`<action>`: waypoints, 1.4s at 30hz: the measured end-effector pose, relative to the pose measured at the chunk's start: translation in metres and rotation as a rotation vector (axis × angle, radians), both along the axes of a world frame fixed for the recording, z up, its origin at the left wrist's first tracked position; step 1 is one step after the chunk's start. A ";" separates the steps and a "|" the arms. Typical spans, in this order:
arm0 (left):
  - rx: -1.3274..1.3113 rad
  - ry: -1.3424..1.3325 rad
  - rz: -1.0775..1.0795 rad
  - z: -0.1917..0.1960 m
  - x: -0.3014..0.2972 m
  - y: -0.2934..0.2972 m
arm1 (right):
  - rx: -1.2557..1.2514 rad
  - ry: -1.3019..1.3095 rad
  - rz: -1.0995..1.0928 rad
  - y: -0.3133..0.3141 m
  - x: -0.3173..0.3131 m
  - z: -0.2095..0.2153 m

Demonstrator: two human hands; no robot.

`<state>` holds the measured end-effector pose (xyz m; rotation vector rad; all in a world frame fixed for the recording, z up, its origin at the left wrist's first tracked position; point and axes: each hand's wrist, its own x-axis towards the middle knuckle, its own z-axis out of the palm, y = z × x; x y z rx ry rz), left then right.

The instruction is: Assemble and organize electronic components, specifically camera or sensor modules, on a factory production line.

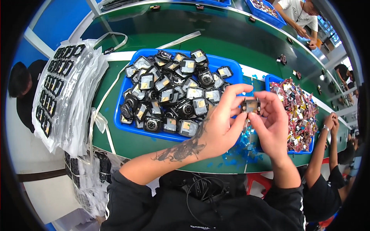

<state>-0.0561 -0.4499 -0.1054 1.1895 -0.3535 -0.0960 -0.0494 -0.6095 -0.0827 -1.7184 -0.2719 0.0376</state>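
Both my hands meet above the green bench, closed around one small dark watch case (251, 105) with a square opening. My left hand (225, 123) grips its left side with thumb and fingers. On the other side, my right hand (273, 125) pinches it, thumb at the lower edge. Fingers cover part of the case. Left of it stands a blue bin (118, 109) heaped with black smartwatch cases (187, 109), some showing round sensor backs. To the right, another blue bin (268, 79) is piled with small reddish circuit assemblies (298, 115). Blue film scraps (243, 150) lie beneath my hands.
Stacked white trays (77, 100) with black frames stand at the left. Across the green bench (135, 29) lie a pale strap (179, 39) and scattered circuit pieces (282, 59). A co-worker's hands (330, 122) are at the right; another person (298, 17) works opposite. A red stool (259, 181) is below.
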 end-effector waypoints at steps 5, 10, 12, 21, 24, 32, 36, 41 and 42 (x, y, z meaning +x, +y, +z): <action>-0.177 0.068 0.015 0.003 0.008 0.011 | -0.054 -0.019 0.062 0.014 0.018 0.016; 1.129 -0.592 0.555 0.021 0.030 0.056 | -0.151 0.074 0.034 0.002 0.094 0.014; 1.350 -0.641 0.461 0.020 0.033 0.077 | -0.351 0.086 -0.089 -0.017 0.160 0.002; 1.474 -0.670 0.373 0.009 0.022 0.084 | -0.693 0.353 -0.142 -0.050 0.266 -0.057; 1.198 -0.515 0.322 0.025 0.030 0.068 | -0.933 -0.194 -0.279 -0.059 0.242 -0.041; 0.188 0.118 -0.014 0.008 0.025 0.037 | -0.335 -0.119 0.262 0.001 0.029 0.032; 0.157 0.259 -0.225 0.008 0.020 0.023 | -0.148 0.075 0.084 -0.026 0.003 0.016; 0.090 0.348 -0.199 0.001 0.016 0.018 | -1.009 -0.400 -0.261 -0.123 0.041 0.026; 0.060 0.366 -0.235 0.002 0.017 0.016 | -0.985 -0.322 -0.298 -0.145 0.050 0.023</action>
